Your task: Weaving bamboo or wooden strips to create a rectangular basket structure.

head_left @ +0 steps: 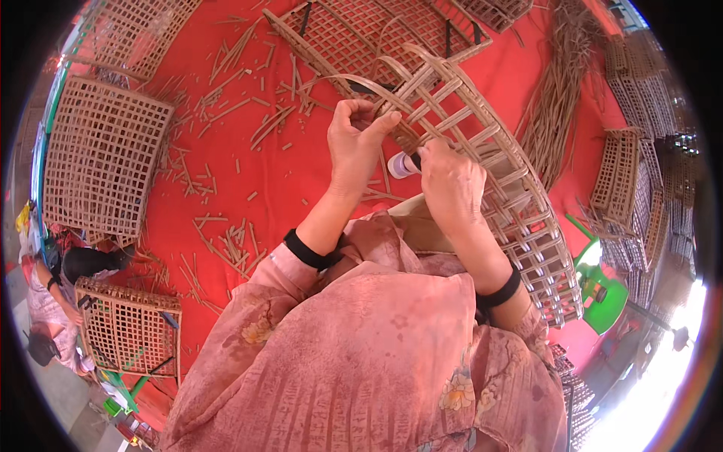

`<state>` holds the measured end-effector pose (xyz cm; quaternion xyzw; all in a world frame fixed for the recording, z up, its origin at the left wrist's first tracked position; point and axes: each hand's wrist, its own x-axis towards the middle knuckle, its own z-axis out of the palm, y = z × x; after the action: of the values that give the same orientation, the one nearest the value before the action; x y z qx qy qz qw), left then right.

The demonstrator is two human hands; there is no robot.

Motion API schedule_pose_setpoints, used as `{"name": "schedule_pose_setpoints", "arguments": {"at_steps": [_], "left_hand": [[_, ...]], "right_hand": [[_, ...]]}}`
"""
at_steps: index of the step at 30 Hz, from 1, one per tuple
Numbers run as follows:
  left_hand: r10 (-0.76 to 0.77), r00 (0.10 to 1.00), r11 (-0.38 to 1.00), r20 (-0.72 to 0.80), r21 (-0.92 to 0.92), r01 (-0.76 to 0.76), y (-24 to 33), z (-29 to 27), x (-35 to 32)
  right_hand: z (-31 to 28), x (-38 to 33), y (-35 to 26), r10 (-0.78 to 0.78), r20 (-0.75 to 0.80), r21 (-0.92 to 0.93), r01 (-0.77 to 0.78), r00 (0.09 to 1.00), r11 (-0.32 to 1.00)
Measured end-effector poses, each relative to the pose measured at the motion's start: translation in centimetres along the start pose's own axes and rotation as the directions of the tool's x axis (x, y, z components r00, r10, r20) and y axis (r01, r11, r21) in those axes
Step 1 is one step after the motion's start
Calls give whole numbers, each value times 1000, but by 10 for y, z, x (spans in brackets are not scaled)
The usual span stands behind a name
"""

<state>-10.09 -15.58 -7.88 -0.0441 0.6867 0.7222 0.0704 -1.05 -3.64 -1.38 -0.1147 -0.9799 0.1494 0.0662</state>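
Note:
A half-woven open-lattice basket of flat bamboo strips (520,203) lies across my lap, reaching from the upper middle to the lower right. My left hand (355,143) pinches a loose bamboo strip (354,81) at the basket's upper edge, fingers closed on it. My right hand (450,181) grips the basket's weave just to the right, with a small white cylindrical object (401,165) sticking out between thumb and fingers. Both wrists wear black bands.
A red mat (256,173) strewn with short bamboo offcuts covers the floor. Finished lattice panels (102,154) lie at left and at top (361,34). Another person (56,294) works on a basket at lower left. Stacked baskets (640,196) and a green stool (602,290) stand at right.

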Motion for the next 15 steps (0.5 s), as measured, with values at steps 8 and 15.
{"name": "schedule_pose_setpoints", "arguments": {"at_steps": [8, 15], "left_hand": [[217, 966, 932, 139, 266, -247, 9, -8, -1], [91, 991, 979, 94, 174, -107, -4, 5, -2]], "right_hand": [[4, -2, 1, 2, -12, -45, -3, 1000, 999], [5, -2, 2, 8, -10, -51, -9, 1000, 999]]}}
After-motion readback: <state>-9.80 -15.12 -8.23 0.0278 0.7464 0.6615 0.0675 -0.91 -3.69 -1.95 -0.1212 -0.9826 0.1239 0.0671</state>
